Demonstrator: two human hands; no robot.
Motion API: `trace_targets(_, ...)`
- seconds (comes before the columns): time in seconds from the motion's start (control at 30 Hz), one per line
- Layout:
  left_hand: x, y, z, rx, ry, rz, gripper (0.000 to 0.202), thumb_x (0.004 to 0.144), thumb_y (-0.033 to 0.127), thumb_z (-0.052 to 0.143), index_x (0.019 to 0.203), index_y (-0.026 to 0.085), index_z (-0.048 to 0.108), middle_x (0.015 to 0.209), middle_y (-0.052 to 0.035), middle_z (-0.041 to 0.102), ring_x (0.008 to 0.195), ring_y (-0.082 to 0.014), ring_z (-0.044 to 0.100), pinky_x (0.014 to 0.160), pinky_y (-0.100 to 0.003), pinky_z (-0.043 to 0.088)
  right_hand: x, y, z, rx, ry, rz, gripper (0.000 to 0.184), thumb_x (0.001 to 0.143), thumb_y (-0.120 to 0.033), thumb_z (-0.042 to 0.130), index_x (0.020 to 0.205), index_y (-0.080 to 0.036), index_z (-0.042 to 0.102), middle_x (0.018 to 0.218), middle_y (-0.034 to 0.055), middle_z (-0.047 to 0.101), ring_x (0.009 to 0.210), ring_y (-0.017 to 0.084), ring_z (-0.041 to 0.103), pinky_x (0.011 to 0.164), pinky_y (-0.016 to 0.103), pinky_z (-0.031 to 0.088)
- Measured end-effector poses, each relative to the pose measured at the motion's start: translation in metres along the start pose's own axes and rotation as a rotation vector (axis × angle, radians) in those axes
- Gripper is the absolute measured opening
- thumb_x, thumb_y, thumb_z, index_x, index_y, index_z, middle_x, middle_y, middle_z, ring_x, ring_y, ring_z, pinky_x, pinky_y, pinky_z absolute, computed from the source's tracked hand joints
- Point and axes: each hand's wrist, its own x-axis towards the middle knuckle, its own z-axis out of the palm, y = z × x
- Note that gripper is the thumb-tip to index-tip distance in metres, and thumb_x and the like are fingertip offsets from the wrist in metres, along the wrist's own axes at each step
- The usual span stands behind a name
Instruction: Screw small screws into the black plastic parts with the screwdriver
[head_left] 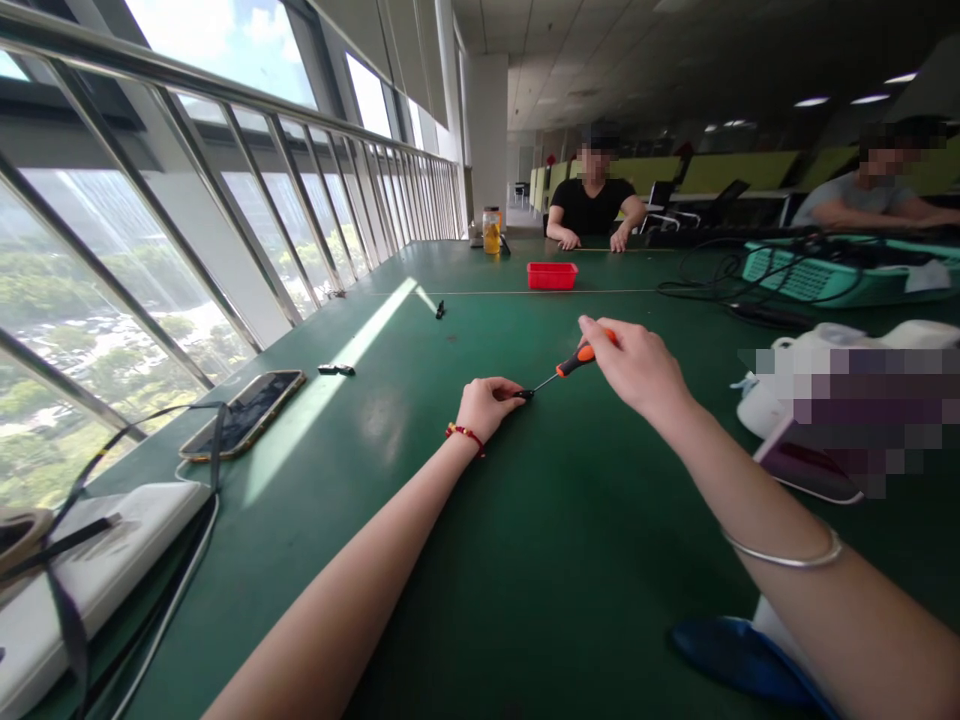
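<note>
My right hand (637, 365) is closed around the orange and black handle of a small screwdriver (571, 364). Its thin shaft slants down to the left, and its tip meets a small black part (523, 394). My left hand (486, 404) rests on the green table (525, 560) with its fingers curled, pinching that black part against the surface. A red bead bracelet circles my left wrist and a silver bangle my right forearm.
A phone (244, 412) lies at the left edge beside a white device with black straps (97, 560). Small black parts (335, 369) (440, 309) lie further out. A red tray (552, 275), a jar (491, 230), cables and a teal keyboard (825, 272) stand beyond. Two people sit at the far end.
</note>
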Motion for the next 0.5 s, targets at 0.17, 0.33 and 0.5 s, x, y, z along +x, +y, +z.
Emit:
trace_targets(0.17, 0.0, 0.0, 0.0, -0.015, -0.003, -0.006, 0.012, 0.068, 0.016, 0.069, 0.08, 0.013, 0.072, 0.076, -0.0049, 0.072, 0.07, -0.0153, 0.065, 0.07, -0.026, 0.053, 0.004, 0.0, -0.002, -0.024, 0.035, -0.063, 0.026, 0.081, -0.042, 0.042, 0.085, -0.024, 0.06, 0.064, 0.0008, 0.058, 0.057, 0.017, 0.05, 0.053, 0.027, 0.03)
trace_targets(0.33, 0.001, 0.0, 0.0, -0.017, -0.017, -0.005, 0.012, 0.069, 0.016, 0.068, 0.08, 0.014, 0.072, 0.074, -0.0041, 0.071, 0.068, -0.0148, 0.065, 0.069, -0.026, 0.053, 0.013, 0.006, -0.005, 0.025, -0.015, -0.034, 0.02, 0.075, -0.035, 0.047, 0.085, -0.023, 0.058, 0.07, 0.0014, 0.061, 0.06, 0.017, 0.053, 0.054, 0.027, 0.034)
trace_targets(0.5, 0.001, 0.0, 0.0, 0.001, -0.017, -0.002, 0.012, 0.069, 0.017, 0.068, 0.079, 0.014, 0.072, 0.073, -0.0036, 0.071, 0.067, -0.0143, 0.064, 0.069, -0.025, 0.053, 0.012, 0.008, -0.01, -0.104, -0.017, -0.035, 0.042, 0.085, -0.051, 0.034, 0.074, -0.023, 0.064, 0.061, 0.0037, 0.058, 0.055, 0.017, 0.049, 0.051, 0.028, 0.03)
